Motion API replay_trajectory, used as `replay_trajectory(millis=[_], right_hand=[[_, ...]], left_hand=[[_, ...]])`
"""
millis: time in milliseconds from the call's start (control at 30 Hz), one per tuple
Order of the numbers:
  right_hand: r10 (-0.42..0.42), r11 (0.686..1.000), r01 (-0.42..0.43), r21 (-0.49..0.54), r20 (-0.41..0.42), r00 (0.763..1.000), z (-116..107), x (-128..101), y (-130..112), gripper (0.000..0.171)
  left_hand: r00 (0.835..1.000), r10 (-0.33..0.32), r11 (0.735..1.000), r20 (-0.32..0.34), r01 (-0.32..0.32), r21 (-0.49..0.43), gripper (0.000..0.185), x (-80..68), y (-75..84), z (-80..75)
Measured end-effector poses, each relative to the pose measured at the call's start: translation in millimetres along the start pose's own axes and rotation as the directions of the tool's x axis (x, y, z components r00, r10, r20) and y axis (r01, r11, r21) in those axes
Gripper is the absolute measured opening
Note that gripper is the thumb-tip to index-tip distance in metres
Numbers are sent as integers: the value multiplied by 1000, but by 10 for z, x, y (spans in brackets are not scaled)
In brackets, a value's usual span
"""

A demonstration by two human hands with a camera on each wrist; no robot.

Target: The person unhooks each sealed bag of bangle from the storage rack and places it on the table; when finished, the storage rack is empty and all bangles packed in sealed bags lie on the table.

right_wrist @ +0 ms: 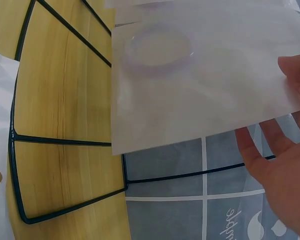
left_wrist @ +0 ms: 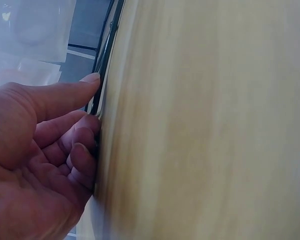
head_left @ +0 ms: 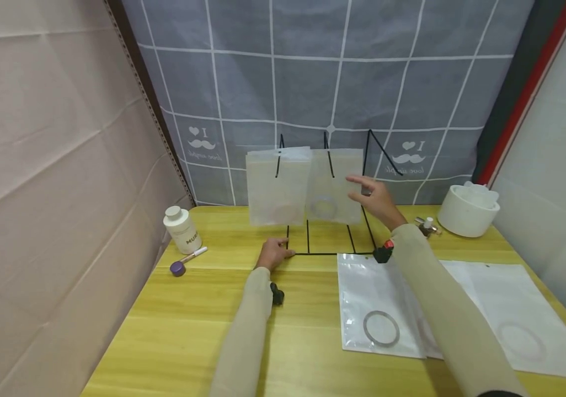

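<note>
My left hand (head_left: 274,255) sits low at centre frame, pressed on the base wire of the black rack (head_left: 330,242). Judging by the left wrist view, thumb straight along the wire, other fingers curled against it at the table (head_left: 174,331) surface, likely bracing the rack so it does not shift. Whether they wrap the wire, I cannot tell.

My right hand (head_left: 374,201), right of centre, is loose and spread, fingers straight, gripping nothing. Fingertips (right_wrist: 250,142) lie at the edge of the hanging frosted bag (head_left: 335,184) with a ring inside; touching or just beside, unclear.

That bag hangs on a rack prong at mid-frame, beside a second hung bag (head_left: 278,187). Hanging keeps them upright and visible.

Lower right: flat bag with ring (head_left: 379,314) on the table, another sheet bag (head_left: 516,320) beside it.
</note>
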State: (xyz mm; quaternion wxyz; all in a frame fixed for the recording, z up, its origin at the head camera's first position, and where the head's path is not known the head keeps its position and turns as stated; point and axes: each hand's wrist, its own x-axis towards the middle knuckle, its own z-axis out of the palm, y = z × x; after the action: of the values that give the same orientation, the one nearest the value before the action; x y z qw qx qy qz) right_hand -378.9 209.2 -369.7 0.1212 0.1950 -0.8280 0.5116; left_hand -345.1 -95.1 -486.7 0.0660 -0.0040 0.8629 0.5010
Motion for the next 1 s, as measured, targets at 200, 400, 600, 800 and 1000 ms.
replay_trajectory(millis=[200,400,600,800,1000], right_hand=[[0,1000,0,-1,26,1000,5,-29,-10,47],[-41,999,40,14,15,999,16,-98,-37,45],[-117,992,117,-51,5,993,0,-314,-360,40],[-177,983,177,-46,-12,984,-48,-479,-525,38],[-198,978,196,-67,-27,980,-93,-612,-621,36]], left_hand=[[1000,4,1000,6,-4,-6,51,-11,7,-6],[1000,-4,1000,1,4,4,52,36,-12,6],[1000,-1,1000,5,1,13,52,34,-19,4],[1000,16,1000,15,-17,21,51,-13,8,-11],[1000,20,999,7,-20,47,52,-18,24,-4]])
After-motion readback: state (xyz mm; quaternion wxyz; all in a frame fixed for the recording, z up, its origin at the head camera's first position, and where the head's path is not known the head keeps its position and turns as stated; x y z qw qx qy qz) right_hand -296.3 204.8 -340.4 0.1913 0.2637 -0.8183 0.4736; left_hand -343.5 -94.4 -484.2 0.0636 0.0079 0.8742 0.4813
